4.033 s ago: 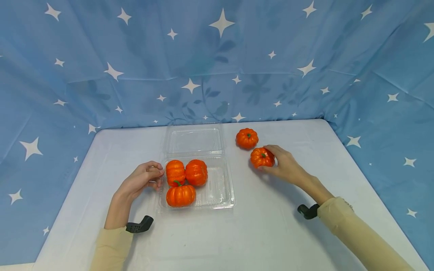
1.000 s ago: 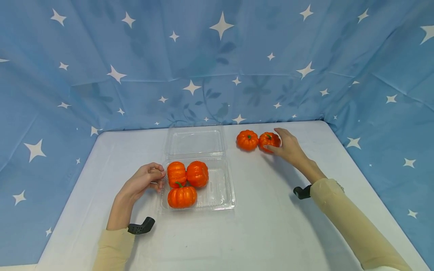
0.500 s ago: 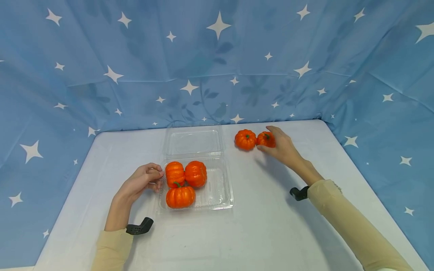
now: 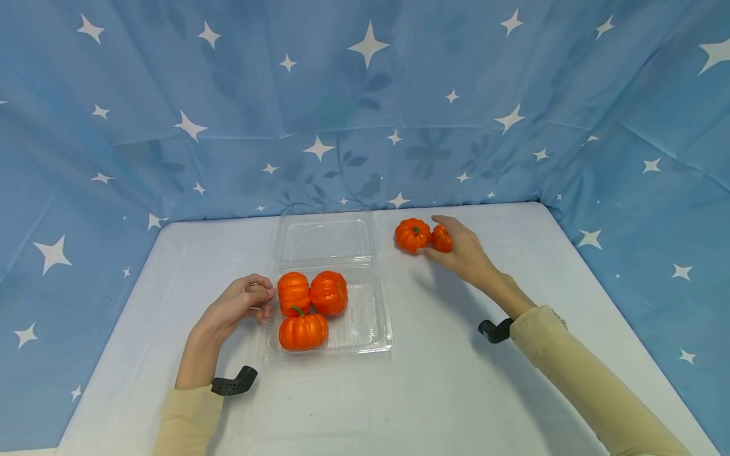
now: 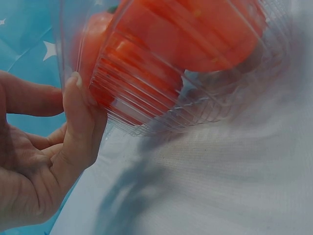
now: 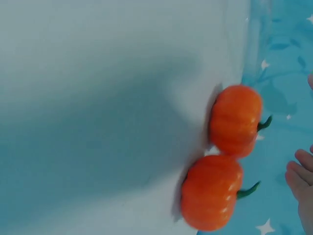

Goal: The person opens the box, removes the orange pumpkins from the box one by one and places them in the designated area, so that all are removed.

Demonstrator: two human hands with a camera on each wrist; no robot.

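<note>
My left hand (image 4: 241,301) pinches the left edge of a clear plastic clamshell box (image 4: 373,316), thumb and fingertips at its wall in the left wrist view. Three small orange pumpkins fill its left part: a ribbed one (image 4: 294,292), one beside it (image 4: 329,292) and a front one (image 4: 303,331) with a green stem. On the table behind and right of the box, two more sit side by side, a left pumpkin (image 4: 412,235) and a right pumpkin (image 4: 441,239). My right hand (image 4: 461,252) hovers over the right one, fingers spread and apart from both in the right wrist view.
The box's lid (image 4: 327,239) lies folded back toward the curtain. A white cloth covers the table (image 4: 445,380). A blue star-patterned curtain (image 4: 365,126) rises behind the table and along its sides.
Since four seconds ago, the right pumpkin has moved back beside the left one. Over the last second my right hand has shifted left above them. My left hand has stayed at the box.
</note>
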